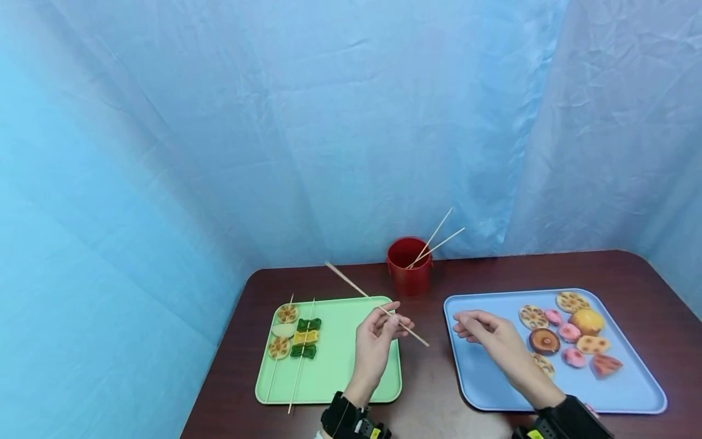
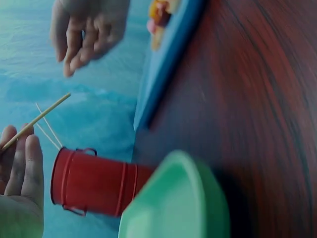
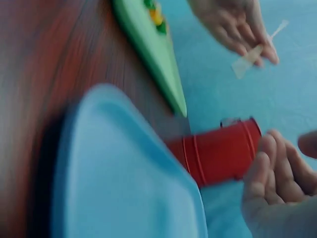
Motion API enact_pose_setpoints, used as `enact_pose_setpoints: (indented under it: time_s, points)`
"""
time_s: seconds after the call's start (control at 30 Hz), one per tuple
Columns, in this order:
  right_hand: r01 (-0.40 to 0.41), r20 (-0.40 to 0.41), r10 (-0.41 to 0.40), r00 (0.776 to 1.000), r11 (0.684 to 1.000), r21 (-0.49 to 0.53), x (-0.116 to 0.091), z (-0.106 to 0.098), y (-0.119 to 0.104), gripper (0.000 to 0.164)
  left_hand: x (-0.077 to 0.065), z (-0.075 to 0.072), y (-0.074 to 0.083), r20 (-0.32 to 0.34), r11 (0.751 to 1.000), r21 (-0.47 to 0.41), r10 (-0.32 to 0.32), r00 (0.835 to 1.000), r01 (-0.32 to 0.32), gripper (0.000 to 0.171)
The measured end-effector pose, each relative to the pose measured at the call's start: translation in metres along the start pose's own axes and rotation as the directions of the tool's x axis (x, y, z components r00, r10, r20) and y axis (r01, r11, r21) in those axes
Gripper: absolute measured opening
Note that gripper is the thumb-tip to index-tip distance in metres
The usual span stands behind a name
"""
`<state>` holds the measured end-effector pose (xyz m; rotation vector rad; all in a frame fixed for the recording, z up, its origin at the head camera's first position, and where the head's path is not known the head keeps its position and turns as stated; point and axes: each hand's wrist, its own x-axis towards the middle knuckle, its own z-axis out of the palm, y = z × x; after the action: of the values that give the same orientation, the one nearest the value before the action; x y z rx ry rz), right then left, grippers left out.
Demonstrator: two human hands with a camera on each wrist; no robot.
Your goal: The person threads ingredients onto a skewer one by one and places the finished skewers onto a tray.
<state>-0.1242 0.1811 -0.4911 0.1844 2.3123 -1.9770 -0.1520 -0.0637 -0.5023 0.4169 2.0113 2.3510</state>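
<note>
My left hand [image 1: 375,341] pinches a thin wooden skewer [image 1: 351,283] between thumb and fingers, above the right part of the green tray [image 1: 351,390]. The bare skewer slants from upper left to lower right. Over the left part of the blue tray [image 1: 488,390], my right hand [image 1: 493,338] hovers with loosely bent fingers and holds nothing. Several food pieces lie to its right, among them a lotus root slice [image 1: 533,316], a brown mushroom cap [image 1: 545,341], a yellow round piece [image 1: 587,321], pink pieces [image 1: 574,358] and a reddish wedge [image 1: 606,366].
Two filled skewers lie on the green tray's left side, one with lotus slices [image 1: 279,348], the other with green and yellow pieces [image 1: 305,337]. Behind the trays stands a red bucket [image 1: 411,280] with two skewers [image 1: 439,228] leaning out. A blue curtain [image 1: 351,134] hangs behind the dark table [image 1: 422,378].
</note>
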Motion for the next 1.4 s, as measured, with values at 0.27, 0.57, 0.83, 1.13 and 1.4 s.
enact_pose_setpoints:
  time_s: [0.27, 0.57, 0.83, 1.13, 1.4]
  points:
    - [0.123, 0.113, -0.097, 0.989, 0.957, -0.261, 0.001, -0.041, 0.009, 0.035, -0.002, -0.015, -0.002, 0.045, 0.960, 0.277, 0.016, 0.999, -0.028, 0.036]
    - [0.200, 0.101, -0.173, 0.980, 0.805, -0.559, -0.006, -0.079, 0.014, 0.025, -0.005, -0.028, -0.006, 0.038, 0.884, 0.458, 0.090, 0.995, -0.097, 0.016]
    - [0.295, 0.180, -0.244, 0.953, 0.603, -0.741, -0.008, -0.103, 0.020, 0.010, -0.009, -0.041, -0.008, 0.026, 0.808, 0.581, 0.098, 0.995, -0.095, 0.018]
    - [0.307, 0.307, -0.095, 0.947, 0.543, -0.782, -0.006, -0.114, 0.025, 0.017, -0.012, -0.047, -0.009, 0.005, 0.781, 0.621, 0.077, 0.997, -0.063, 0.018]
    - [0.405, 0.391, -0.126, 0.912, 0.436, -0.804, -0.010, -0.115, 0.034, 0.027, -0.012, -0.047, -0.011, -0.002, 0.779, 0.625, 0.066, 0.998, -0.050, 0.018]
